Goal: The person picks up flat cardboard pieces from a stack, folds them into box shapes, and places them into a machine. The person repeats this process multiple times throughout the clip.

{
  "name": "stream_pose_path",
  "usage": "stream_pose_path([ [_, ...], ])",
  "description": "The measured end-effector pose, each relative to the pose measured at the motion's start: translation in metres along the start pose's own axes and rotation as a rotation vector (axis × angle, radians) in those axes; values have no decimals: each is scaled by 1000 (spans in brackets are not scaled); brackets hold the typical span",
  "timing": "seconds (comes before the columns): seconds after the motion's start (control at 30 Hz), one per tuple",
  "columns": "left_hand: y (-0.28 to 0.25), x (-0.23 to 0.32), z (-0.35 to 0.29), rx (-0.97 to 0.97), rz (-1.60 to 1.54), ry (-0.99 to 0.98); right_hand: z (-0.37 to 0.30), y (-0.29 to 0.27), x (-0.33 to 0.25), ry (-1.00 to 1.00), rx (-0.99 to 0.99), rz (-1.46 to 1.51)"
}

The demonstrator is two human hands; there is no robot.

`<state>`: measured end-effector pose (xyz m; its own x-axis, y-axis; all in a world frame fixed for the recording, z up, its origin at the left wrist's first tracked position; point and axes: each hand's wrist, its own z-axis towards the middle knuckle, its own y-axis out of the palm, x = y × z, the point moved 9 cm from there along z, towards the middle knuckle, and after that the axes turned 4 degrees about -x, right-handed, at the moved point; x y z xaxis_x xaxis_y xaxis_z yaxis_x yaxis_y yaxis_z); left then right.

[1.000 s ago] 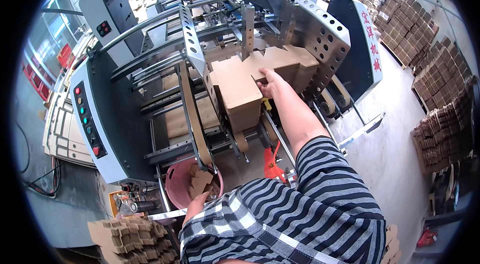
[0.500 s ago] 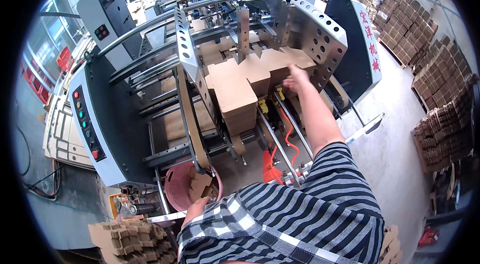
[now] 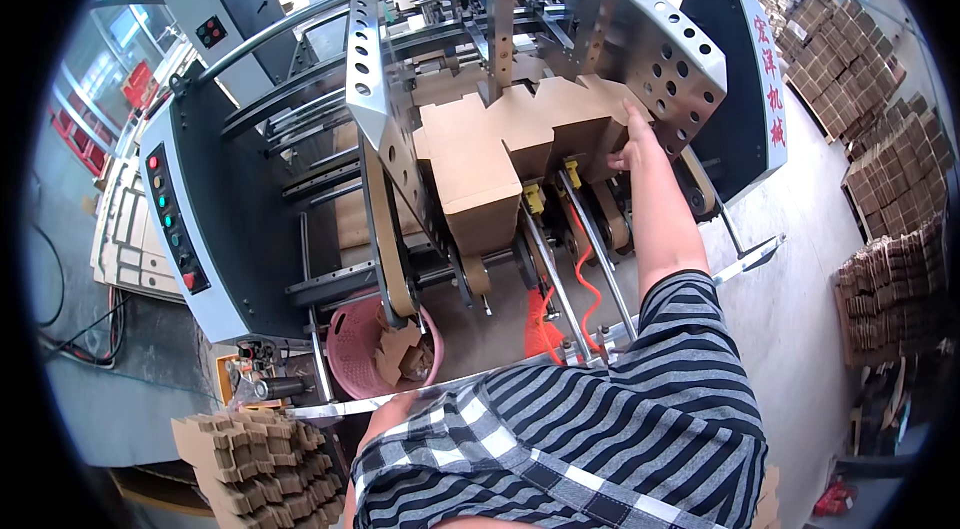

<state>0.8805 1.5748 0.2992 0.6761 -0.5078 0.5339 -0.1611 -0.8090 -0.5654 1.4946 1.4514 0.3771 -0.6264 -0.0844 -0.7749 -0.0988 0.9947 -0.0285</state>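
Note:
A thick stack of brown die-cut cardboard blanks (image 3: 470, 159) stands on edge in the feeder of a machine, between two perforated metal side plates. My right hand (image 3: 634, 141) is at the right end of this stack, touching its edge beside the right plate (image 3: 660, 59). Its fingers are apart, some pointing up along the cardboard and others lower, with nothing gripped. Low in the view, near the machine's front rail, my left hand (image 3: 390, 413) shows only in part by my checked apron, its fingers hidden.
Below the feeder stands a pink basket (image 3: 343, 354) with cardboard scraps. Yellow clamps (image 3: 534, 199) and rods with orange air hoses (image 3: 590, 299) lie under the stack. A button panel (image 3: 172, 224) is at left. More blanks (image 3: 262, 469) are piled at lower left, bundled stacks (image 3: 835, 59) at right.
My right hand has moved right and down, from above the blanks' front to their right end, its fingers now against the cardboard. The left hand has dropped lower and shows less.

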Motion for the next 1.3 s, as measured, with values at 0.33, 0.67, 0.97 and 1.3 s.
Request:
stream_pose_path([
  [0.33,6,26,19,-22,125,17,-17,15,0,-23,-196,106],
  [0.67,29,31,14,-4,173,123,-28,-73,35,-29,-417,-234],
  [0.97,36,64,-8,34,322,402,-104,-400,220,-139,168,-72],
  [1.3,169,-27,-74,-201,289,405,-301,-570,717,664,172,-141],
])
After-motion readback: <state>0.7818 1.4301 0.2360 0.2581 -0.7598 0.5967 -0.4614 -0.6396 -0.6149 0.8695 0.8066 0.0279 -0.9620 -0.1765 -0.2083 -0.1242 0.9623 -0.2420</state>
